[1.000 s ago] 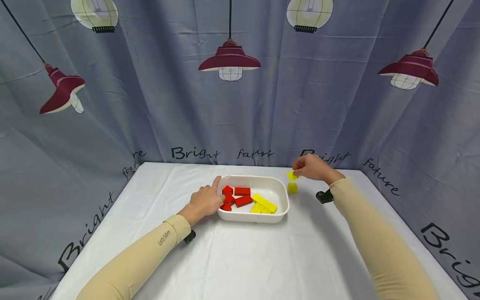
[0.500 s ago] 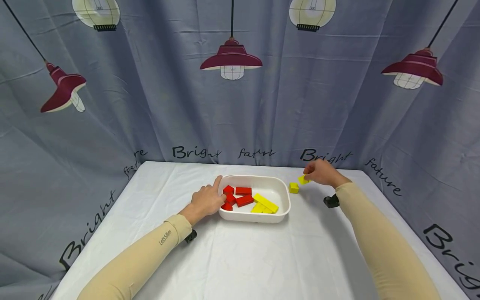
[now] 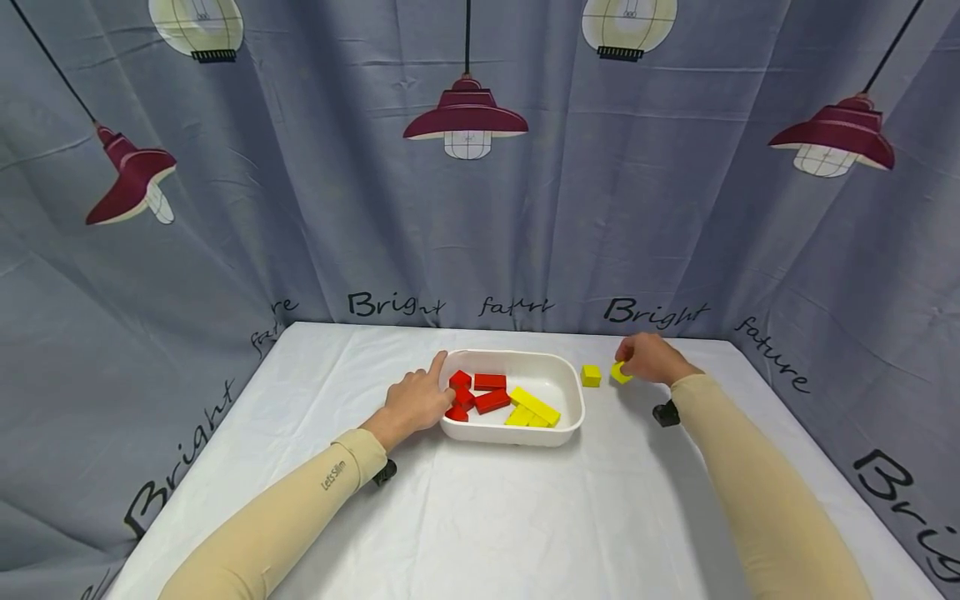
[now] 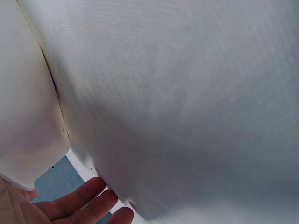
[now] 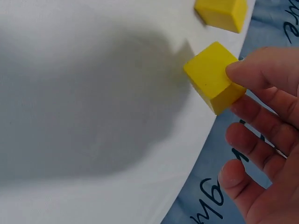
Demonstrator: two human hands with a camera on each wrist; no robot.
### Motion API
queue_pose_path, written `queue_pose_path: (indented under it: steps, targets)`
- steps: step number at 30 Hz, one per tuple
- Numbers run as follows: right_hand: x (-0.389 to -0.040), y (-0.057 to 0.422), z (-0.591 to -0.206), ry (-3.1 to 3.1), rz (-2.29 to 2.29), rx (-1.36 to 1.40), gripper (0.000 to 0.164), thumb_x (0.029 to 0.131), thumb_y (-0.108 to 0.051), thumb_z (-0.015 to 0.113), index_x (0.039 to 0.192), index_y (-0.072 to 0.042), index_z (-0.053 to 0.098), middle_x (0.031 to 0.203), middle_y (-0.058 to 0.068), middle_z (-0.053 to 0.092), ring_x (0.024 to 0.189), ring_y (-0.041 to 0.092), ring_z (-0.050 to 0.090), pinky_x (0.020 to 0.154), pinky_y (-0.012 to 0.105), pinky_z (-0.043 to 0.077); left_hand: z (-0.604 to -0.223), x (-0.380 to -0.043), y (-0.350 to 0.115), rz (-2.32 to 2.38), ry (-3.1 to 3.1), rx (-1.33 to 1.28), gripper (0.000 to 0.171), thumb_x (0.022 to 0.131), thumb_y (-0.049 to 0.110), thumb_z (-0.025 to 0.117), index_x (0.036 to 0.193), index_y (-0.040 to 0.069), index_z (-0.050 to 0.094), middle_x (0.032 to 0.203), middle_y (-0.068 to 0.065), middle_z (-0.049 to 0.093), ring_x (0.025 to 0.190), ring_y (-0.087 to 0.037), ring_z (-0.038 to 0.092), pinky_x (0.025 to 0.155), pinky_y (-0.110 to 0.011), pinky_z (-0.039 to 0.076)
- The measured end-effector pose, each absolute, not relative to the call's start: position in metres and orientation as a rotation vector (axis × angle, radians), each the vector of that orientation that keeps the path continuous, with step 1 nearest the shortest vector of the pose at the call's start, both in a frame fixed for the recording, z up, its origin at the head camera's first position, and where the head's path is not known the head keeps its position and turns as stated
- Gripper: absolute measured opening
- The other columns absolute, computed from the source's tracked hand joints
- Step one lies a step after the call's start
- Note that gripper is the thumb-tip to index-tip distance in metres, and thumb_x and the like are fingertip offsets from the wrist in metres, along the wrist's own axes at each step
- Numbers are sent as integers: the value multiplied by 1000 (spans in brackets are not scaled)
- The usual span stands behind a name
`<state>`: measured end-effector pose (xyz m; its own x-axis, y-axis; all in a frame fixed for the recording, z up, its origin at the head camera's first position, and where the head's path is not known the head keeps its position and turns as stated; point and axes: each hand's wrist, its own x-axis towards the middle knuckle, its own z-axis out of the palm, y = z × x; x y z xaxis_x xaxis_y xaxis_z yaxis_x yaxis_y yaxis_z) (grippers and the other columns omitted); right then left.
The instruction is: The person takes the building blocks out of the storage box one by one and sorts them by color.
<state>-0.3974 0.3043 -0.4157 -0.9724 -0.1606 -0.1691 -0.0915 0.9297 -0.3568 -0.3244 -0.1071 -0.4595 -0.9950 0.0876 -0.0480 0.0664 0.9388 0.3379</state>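
My left hand (image 3: pixel 414 402) holds the left end of a white tray (image 3: pixel 517 436). Its index finger stretches along the rim, and its thumb side reaches over the edge. In the left wrist view, the other fingers (image 4: pixel 91 193) extend loosely beside the tray's outer wall (image 4: pixel 28 107). To the right of the tray, my right hand (image 3: pixel 654 358) pinches a yellow block (image 5: pixel 210 72) between thumb and fingers, its remaining fingers loosely bent. A second yellow block (image 3: pixel 590 376) stands on the table just left of the held one, with a small gap between them.
Inside the tray lie several red blocks (image 3: pixel 492 401) at the left and several yellow blocks (image 3: pixel 536 406) at the right. A white cloth (image 3: pixel 480 517) covers the table. Grey-blue curtain (image 3: pixel 322 208) hangs behind and at both sides.
My right hand has carried its yellow block to the right and down, from above and behind the standing block to beside it. My left hand has stayed at the tray.
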Motion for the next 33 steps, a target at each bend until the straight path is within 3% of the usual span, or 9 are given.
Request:
queue_pose_path:
  steps: [8, 14, 21, 27, 33]
  targets:
    - [-402, 299, -427, 2877, -480, -173, 24, 83, -1, 71, 106, -4, 69, 104, 12, 67, 90, 27, 58, 82, 42, 53, -459, -325, -107, 536, 3028, 129, 73, 94, 40, 47, 160, 24, 21, 127, -17, 62, 107, -31, 59, 87, -54, 52]
    - [-402, 294, -434, 2896, -465, -183, 34, 83, 4, 68, 116, -2, 68, 113, 16, 66, 98, 30, 58, 92, 47, 53, -458, -324, -107, 543, 3029, 135, 72, 94, 40, 46, 160, 23, 22, 127, -16, 62, 107, -31, 60, 87, -54, 52]
    - [-396, 297, -436, 2910, -426, -156, 46, 82, 1, 67, 127, -2, 64, 122, 24, 61, 103, 35, 59, 92, 50, 53, -459, -323, -106, 539, 3022, 134, 73, 94, 40, 47, 160, 23, 22, 128, -16, 61, 107, -31, 59, 88, -54, 52]
    - [-394, 303, -440, 2916, -419, -174, 41, 84, 1, 67, 124, 2, 64, 118, 25, 63, 99, 35, 59, 91, 50, 53, -460, -323, -107, 543, 3021, 122, 73, 94, 40, 47, 160, 24, 21, 130, -16, 61, 109, -31, 59, 91, -54, 52]
    - [-394, 299, -442, 2914, -428, -125, 38, 86, 2, 65, 124, -1, 66, 119, 25, 63, 98, 35, 59, 92, 52, 53, -460, -324, -107, 536, 3027, 127, 73, 94, 40, 46, 160, 24, 21, 128, -17, 61, 107, -31, 59, 88, -54, 52]
